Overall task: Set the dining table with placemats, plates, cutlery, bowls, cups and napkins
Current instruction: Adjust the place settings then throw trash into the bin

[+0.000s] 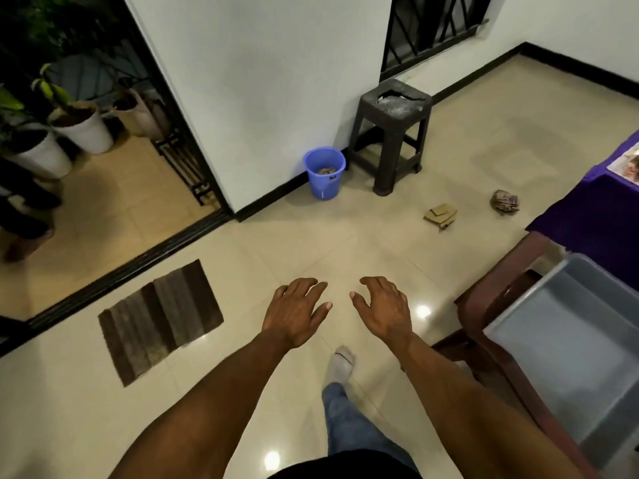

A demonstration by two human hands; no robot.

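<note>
I am looking down at both arms reaching forward over the glossy tiled floor [345, 243]. My left hand [294, 311] is hanging palm down with the fingers spread loosely, holding nothing and touching nothing. My right hand [383, 307] is doing the same just beside it, fingers slightly curled, thumb pointing inward, empty. Below them a socked foot [340, 363] under a jeans leg is standing on the tiles.

At near right a grey plastic bin [567, 357] is sitting on a dark wooden chair [484, 305]; I am seeing nothing in the part of it that shows. At near left a striped brown doormat [160, 319] is lying flat beside the sliding door track.

Farther right, the dining table corner under a purple tablecloth [587, 216] is showing, with a patterned placemat [626, 165] lying on it at the frame edge. On the floor near it, cardboard scraps [441, 216] and a crumpled wrapper [505, 201] are lying apart.

Against the far wall a blue plastic bucket [324, 172] is standing just beside a dark plastic stool [392, 133]. At far left, potted plants [79, 126] are standing beyond the doorway.
</note>
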